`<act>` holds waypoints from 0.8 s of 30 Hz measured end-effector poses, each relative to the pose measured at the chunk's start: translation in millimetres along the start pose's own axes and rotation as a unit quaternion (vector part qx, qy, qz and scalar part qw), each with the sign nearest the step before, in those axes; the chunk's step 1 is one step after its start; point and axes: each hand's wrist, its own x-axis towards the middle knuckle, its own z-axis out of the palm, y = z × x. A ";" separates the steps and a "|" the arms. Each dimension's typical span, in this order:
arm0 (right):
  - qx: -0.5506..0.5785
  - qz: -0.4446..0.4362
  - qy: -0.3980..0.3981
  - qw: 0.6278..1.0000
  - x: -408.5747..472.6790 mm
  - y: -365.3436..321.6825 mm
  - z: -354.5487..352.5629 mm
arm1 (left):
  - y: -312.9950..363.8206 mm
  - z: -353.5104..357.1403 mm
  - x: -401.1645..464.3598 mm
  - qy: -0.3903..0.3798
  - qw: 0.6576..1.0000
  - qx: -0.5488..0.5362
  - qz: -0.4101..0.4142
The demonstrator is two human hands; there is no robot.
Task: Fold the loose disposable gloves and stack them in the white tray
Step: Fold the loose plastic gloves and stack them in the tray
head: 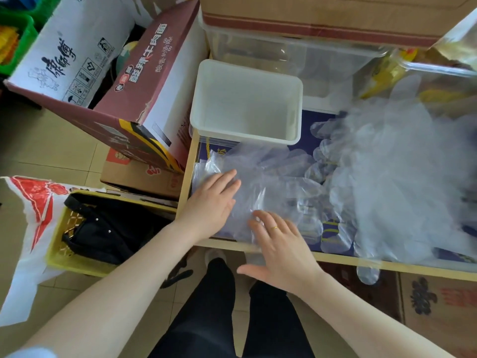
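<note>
Nothing stacked yet; the white tray looks empty; both hands, left hand and right hand, press flat-fingered on one glove on the surface; a loose pile waits.

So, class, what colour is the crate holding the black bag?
Yellow plastic crate, clearest in the head view.

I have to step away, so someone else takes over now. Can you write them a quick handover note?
Left hand: fingers straight, pressing flat on a clear plastic disposable glove on the blue table top.
Right hand: open, resting on the same glove's near edge.
White rectangular plastic tray: no gloves visible inside.
Loose pile of clear gloves: to the right.
Done: nothing stacked.
Left: fold this glove, then the rest.
</note>
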 end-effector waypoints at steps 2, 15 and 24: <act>-0.003 0.035 -0.024 0.999 3.2 -11.9 1.2 | -1.7 -3.4 0.7 -0.025 1.000 -0.010 0.002; 0.329 0.176 0.156 0.914 14.4 18.6 -33.2 | -16.5 -24.6 -8.5 -0.069 0.995 -0.005 0.078; 0.043 -0.048 0.234 0.970 5.8 38.3 -55.7 | -14.2 -11.5 -16.2 0.168 0.969 0.040 0.179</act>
